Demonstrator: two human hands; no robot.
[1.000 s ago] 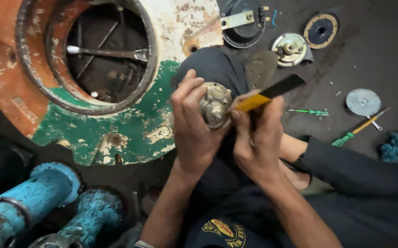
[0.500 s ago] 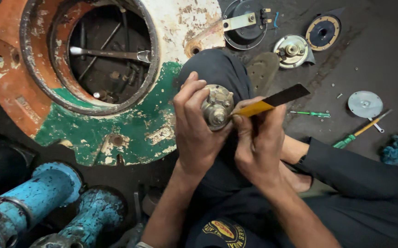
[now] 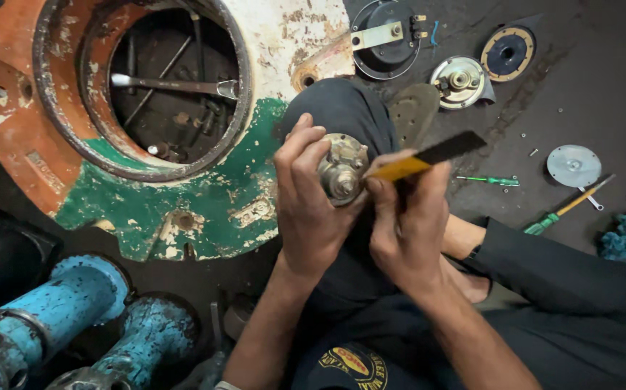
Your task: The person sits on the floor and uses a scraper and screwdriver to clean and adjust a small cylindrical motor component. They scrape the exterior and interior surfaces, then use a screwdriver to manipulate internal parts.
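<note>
While left fingers (image 3: pixel 306 166) wrap the round metal part (image 3: pixel 342 167), right fingers (image 3: pixel 392 189) pinch a yellow-handled tool (image 3: pixel 428 157).

Round brass part (image 3: pixel 342 168), grimy, center hub facing up, mid-frame over knee; yellow-black file (image 3: pixel 428 157) at its 3 o'clock, tip touching.

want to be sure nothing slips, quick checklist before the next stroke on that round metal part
1. Left hand wraps the round metal part firmly: ok.
2. Right hand pinches the yellow-and-black blade: ok.
3. Part braced over the knee: ok.
4. Blade tip seated on the part: cannot tell, fingers hide it.
5. Green screwdriver within reach on the floor: ok.
6. Left fingertips clear of the blade: cannot tell.
</note>
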